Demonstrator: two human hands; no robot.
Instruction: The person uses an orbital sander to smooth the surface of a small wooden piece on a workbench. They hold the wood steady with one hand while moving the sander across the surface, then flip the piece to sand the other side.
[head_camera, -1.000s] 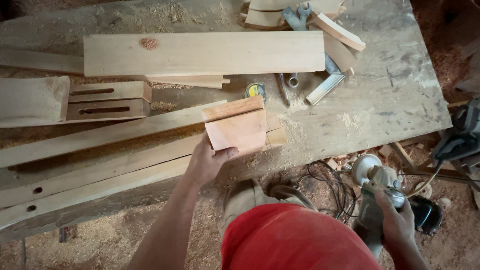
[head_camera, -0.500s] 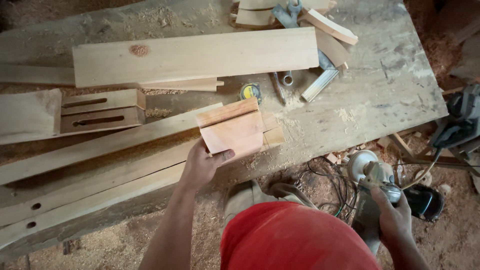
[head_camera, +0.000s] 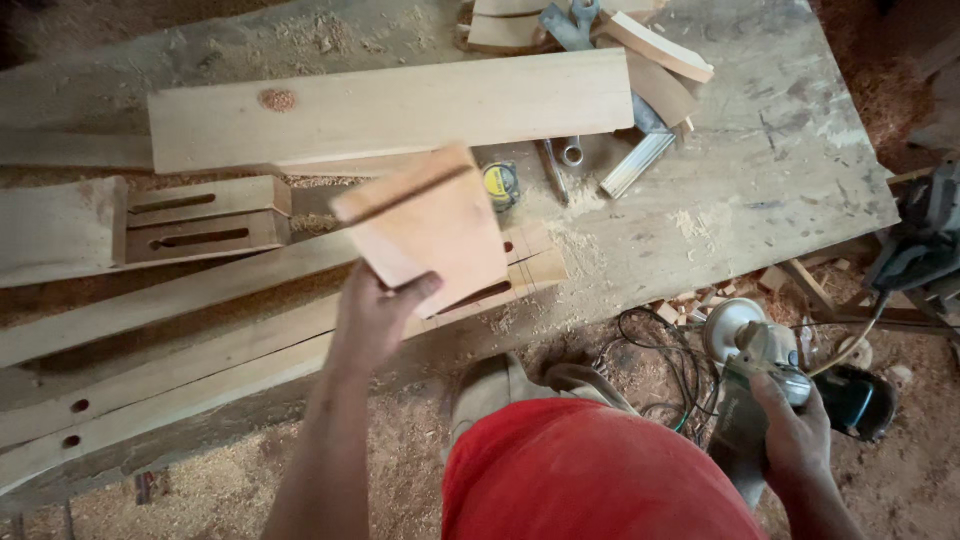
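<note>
My left hand (head_camera: 372, 318) grips a short reddish wooden block (head_camera: 425, 228) by its lower edge and holds it lifted and tilted above the long beams (head_camera: 180, 350) on the workbench. A dark groove runs along the block's upper edge. Down at my right side, below the bench edge, my right hand (head_camera: 792, 432) holds a power sander (head_camera: 765, 365) with a round pad, its cable coiled on the sawdust floor.
A wide pale plank (head_camera: 390, 108) lies across the workbench (head_camera: 760, 170). A slotted wood piece (head_camera: 200, 222) sits at the left. A yellow tape measure (head_camera: 500, 184), metal tools (head_camera: 565, 160) and curved offcuts (head_camera: 655, 50) lie behind. Another machine (head_camera: 925, 240) stands at right.
My left hand has lifted the wooden block off the beams and tilted it up toward me. My right hand with the sander has stayed low at my side.
</note>
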